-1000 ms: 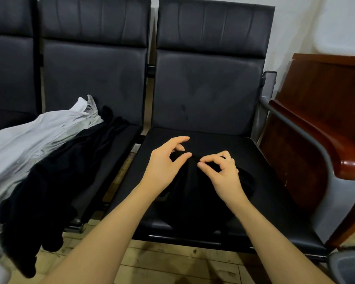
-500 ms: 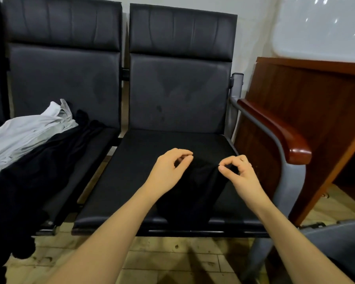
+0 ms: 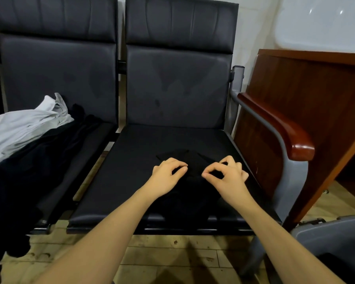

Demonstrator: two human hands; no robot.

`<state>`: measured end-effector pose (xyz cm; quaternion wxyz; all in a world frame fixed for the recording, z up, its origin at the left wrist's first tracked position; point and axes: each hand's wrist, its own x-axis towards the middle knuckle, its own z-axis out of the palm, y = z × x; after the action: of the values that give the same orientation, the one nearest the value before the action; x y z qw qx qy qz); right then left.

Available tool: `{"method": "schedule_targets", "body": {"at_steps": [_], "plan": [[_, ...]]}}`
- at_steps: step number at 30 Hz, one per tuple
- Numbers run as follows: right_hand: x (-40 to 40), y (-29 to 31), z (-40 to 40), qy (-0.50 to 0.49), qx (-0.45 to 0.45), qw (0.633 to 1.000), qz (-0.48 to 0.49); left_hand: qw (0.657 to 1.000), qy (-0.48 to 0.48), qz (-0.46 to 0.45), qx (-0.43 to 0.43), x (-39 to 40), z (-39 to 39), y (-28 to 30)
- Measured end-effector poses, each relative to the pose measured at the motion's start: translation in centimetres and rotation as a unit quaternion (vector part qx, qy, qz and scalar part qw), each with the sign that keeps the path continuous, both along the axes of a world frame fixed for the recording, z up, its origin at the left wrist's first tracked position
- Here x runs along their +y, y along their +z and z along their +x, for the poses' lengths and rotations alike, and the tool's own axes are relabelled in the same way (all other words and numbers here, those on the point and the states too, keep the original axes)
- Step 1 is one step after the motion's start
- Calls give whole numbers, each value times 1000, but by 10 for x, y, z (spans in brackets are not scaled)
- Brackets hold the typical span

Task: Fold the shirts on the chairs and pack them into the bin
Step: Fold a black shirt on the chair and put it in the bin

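Black cloth shirt barely distinguishable from black padded chair seat.
Left hand and right hand each pinch it; grey plastic bin cut off near right.

Just right of my fingers the grey metal armrest curves down, capped by a glossy reddish wooden pad. Past it, further right, stands a dark brown wooden desk, its side panel facing me. Far beyond my fingers, up at the right, a pale wall rises, with a whitish glossy surface showing bright specks. Below my fingers, toward me, lies a worn, stained tile floor.
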<state>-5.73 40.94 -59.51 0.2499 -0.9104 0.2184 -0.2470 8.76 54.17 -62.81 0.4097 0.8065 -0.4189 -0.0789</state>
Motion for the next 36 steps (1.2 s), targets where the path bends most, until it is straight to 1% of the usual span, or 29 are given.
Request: {"method": "schedule_targets", "body": {"at_steps": [5,8,10,13,15,16,21,24,26,28,31,34,36], "plan": [[-5,-3,-8,39,12,999,9,998,16,56,-13,0,11,-9],[-7,-2,-15,60,0,996,60,998,28,49,3,1,15,-13],[-7,-1,-17,58,-16,995,76,999,24,26,22,2,18,-17],[-2,2,-14,69,15,997,42,999,19,1,50,2,19,-18],[1,-1,-10,81,35,996,25,999,30,-8,45,3,17,-15],[2,-2,-9,83,30,996,28,998,38,-21,35,3,17,-12],[-1,5,-6,81,-64,989,110,982,101,-162,-5,10,15,18],[-4,9,-7,92,-101,979,153,968,108,-222,-40,19,11,38],[-5,13,-9,88,-105,979,153,960,117,-249,-47,27,10,48],[-6,16,-12,85,-98,981,146,958,125,-255,-42,37,11,54],[-3,17,-15,95,-98,981,141,960,134,-248,-6,54,12,59],[8,18,-12,83,-116,980,137,968,109,-226,-5,66,8,61],[18,19,-7,76,-119,985,104,972,82,-219,-5,70,1,63]]}}
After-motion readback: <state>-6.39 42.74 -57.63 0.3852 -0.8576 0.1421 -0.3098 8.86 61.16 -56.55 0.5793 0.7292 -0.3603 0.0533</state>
